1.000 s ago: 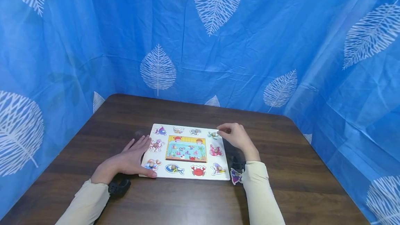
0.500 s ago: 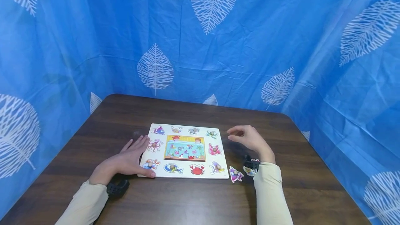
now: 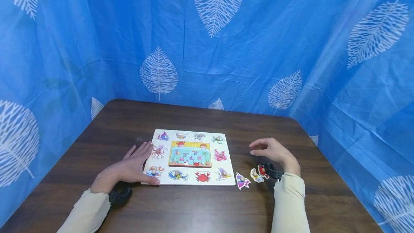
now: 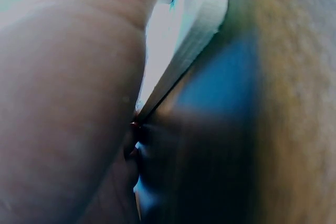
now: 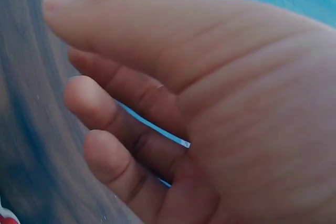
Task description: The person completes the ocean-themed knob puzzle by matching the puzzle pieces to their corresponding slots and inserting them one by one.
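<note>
My left hand [image 3: 130,168] rests with spread fingers at the left edge of a white puzzle board [image 3: 191,179], its thumb along the front left corner. Sea-animal pictures ring the board, many with small knobs, around an aquarium picture [image 3: 190,155]. In the left wrist view, the thumb [image 4: 68,93] lies close beside the board's edge [image 4: 194,40]. My right hand [image 3: 275,152] hovers right of the board, fingers loosely bent, holding nothing. Near its wrist lie a red knobbed piece [image 3: 262,171] and a white-and-yellow piece [image 3: 256,175]. A purple-pink fish piece [image 3: 242,181] lies by the board's front right corner.
A dark brown wooden table [image 3: 194,208] bears everything. Blue curtains [image 3: 191,64] with white leaf prints hang behind it and at both sides. Black straps [image 3: 120,196] sit on both wrists.
My right hand has moved away from the board's upper right corner, rightward and slightly nearer. The loose pieces beneath its wrist have come into sight. The left hand stays on the board.
</note>
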The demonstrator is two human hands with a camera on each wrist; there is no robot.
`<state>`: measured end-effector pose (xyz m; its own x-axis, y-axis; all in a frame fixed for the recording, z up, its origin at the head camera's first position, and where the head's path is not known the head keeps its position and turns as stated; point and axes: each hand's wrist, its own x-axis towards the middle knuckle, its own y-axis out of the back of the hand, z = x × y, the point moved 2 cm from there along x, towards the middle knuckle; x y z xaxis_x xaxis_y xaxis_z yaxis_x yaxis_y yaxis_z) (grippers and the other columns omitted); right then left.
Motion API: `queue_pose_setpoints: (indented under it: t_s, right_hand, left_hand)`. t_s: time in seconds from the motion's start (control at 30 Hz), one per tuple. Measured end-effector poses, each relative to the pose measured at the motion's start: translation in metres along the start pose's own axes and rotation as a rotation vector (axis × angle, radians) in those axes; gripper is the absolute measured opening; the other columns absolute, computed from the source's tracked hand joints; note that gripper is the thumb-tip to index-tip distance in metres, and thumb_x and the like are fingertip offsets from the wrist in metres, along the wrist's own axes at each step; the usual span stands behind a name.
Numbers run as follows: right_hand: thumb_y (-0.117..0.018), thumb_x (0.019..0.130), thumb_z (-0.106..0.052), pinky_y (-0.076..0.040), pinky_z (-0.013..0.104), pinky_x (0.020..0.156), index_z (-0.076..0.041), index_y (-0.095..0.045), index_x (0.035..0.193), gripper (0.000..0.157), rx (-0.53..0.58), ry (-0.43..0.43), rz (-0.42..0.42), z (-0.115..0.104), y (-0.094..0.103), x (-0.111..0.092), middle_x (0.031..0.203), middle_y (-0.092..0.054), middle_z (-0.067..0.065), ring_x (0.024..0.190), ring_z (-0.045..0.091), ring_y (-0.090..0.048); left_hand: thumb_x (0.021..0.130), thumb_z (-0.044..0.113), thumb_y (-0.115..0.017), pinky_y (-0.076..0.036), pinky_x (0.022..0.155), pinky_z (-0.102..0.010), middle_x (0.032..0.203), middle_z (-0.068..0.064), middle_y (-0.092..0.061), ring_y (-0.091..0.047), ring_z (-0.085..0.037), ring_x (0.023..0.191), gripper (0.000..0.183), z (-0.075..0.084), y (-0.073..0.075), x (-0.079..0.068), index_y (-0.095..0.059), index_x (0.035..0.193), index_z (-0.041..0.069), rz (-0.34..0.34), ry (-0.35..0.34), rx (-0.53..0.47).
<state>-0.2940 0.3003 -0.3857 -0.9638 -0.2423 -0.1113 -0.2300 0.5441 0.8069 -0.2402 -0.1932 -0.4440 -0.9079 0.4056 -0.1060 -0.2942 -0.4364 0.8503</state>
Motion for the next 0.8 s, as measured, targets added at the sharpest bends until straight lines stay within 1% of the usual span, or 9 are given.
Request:
queue_pose_setpoints:
  t_s: [0.13, 0.27, 0.4, 0.53, 0.7, 0.77, 0.8]
  right_hand:
    - [-0.079, 0.092, -0.031, -0.058, 0.047, 0.093, -0.008, -0.072, 0.124, 0.039, 0.025, -0.015, -0.023, 0.005, 0.002, -0.006, 0.116, -0.073, 0.007, 0.102, 0.022, -0.066]
    - [-0.080, 0.091, -0.025, -0.057, 0.046, 0.094, -0.005, -0.071, 0.124, 0.040, 0.080, -0.046, -0.100, 0.009, 0.002, -0.013, 0.114, -0.072, 0.008, 0.101, 0.021, -0.065]
    - [-0.081, 0.089, -0.017, -0.054, 0.047, 0.099, -0.001, -0.069, 0.122, 0.039, 0.094, -0.095, -0.163, 0.015, 0.003, -0.018, 0.113, -0.070, 0.009, 0.102, 0.021, -0.063]
    - [-0.083, 0.086, -0.013, -0.050, 0.049, 0.101, 0.001, -0.067, 0.120, 0.040, 0.120, -0.154, -0.169, 0.021, 0.005, -0.023, 0.108, -0.068, 0.009, 0.100, 0.022, -0.060]
    - [-0.086, 0.082, -0.007, -0.049, 0.040, 0.091, 0.003, -0.065, 0.114, 0.040, 0.153, -0.214, -0.152, 0.025, 0.005, -0.025, 0.097, -0.064, 0.008, 0.093, 0.023, -0.058]
    - [-0.085, 0.082, -0.007, -0.049, 0.040, 0.087, 0.003, -0.065, 0.111, 0.037, 0.139, -0.232, -0.143, 0.026, 0.005, -0.024, 0.094, -0.064, 0.008, 0.091, 0.024, -0.058]
    - [-0.086, 0.083, -0.010, -0.049, 0.041, 0.086, 0.001, -0.066, 0.109, 0.035, 0.121, -0.249, -0.134, 0.026, 0.004, -0.024, 0.094, -0.065, 0.007, 0.092, 0.024, -0.058]
  left_hand:
    - [0.068, 0.073, -0.080, -0.001, 0.123, -0.069, 0.169, -0.030, -0.013, -0.008, -0.048, 0.156, 0.139, 0.000, 0.000, 0.000, -0.017, 0.160, -0.010, -0.003, 0.001, -0.004]
    - [0.068, 0.072, -0.081, -0.001, 0.123, -0.069, 0.168, -0.030, -0.013, -0.008, -0.049, 0.156, 0.138, 0.000, 0.002, -0.001, -0.017, 0.159, -0.010, -0.006, -0.002, -0.008]
    - [0.068, 0.071, -0.082, -0.001, 0.123, -0.070, 0.168, -0.031, -0.013, -0.007, -0.049, 0.156, 0.138, 0.001, 0.001, -0.002, -0.017, 0.159, -0.011, -0.006, -0.005, -0.016]
    - [0.069, 0.069, -0.083, 0.000, 0.122, -0.069, 0.169, -0.031, -0.012, -0.006, -0.049, 0.156, 0.138, 0.002, 0.002, -0.003, -0.016, 0.159, -0.011, -0.014, -0.011, -0.034]
    - [0.069, 0.068, -0.083, 0.000, 0.123, -0.069, 0.169, -0.031, -0.012, -0.006, -0.049, 0.156, 0.137, 0.002, 0.003, -0.003, -0.016, 0.159, -0.011, -0.016, -0.015, -0.035]
    - [0.069, 0.068, -0.083, 0.000, 0.123, -0.069, 0.169, -0.031, -0.012, -0.006, -0.049, 0.156, 0.137, 0.002, 0.002, -0.003, -0.017, 0.159, -0.011, -0.013, -0.016, -0.034]
    - [0.069, 0.068, -0.083, 0.000, 0.123, -0.069, 0.169, -0.031, -0.012, -0.006, -0.049, 0.156, 0.137, 0.002, 0.002, -0.002, -0.017, 0.159, -0.010, -0.012, -0.016, -0.034]
